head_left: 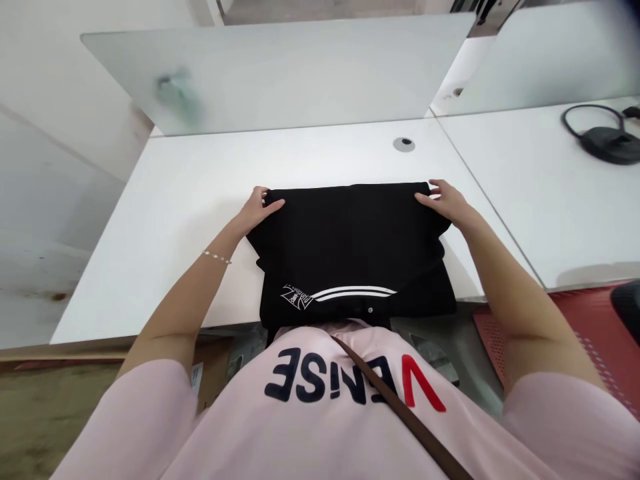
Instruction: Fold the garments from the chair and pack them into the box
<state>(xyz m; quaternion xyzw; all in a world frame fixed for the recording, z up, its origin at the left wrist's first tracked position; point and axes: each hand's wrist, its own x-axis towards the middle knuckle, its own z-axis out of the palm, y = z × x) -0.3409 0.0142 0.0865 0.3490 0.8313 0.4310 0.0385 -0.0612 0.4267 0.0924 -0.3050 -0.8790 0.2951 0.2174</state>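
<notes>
A black shirt (350,240) lies folded over on the white table, close against my body. White curved stripes, a small button and a white printed logo show along its near part. At the far left corner my left hand (258,211) pinches the cloth, thumb on top and fingers curled behind the edge. My right hand (444,200) grips the far right corner in the same way. Between the two hands the far edge runs nearly straight. The sides of the cloth are bunched in small folds.
A frosted divider (300,80) stands along the back of the white table (190,200). Behind my right hand is a round cable hole (404,145). A black device with a loop (613,143) rests on the adjoining table, with a red chair (590,327) below it.
</notes>
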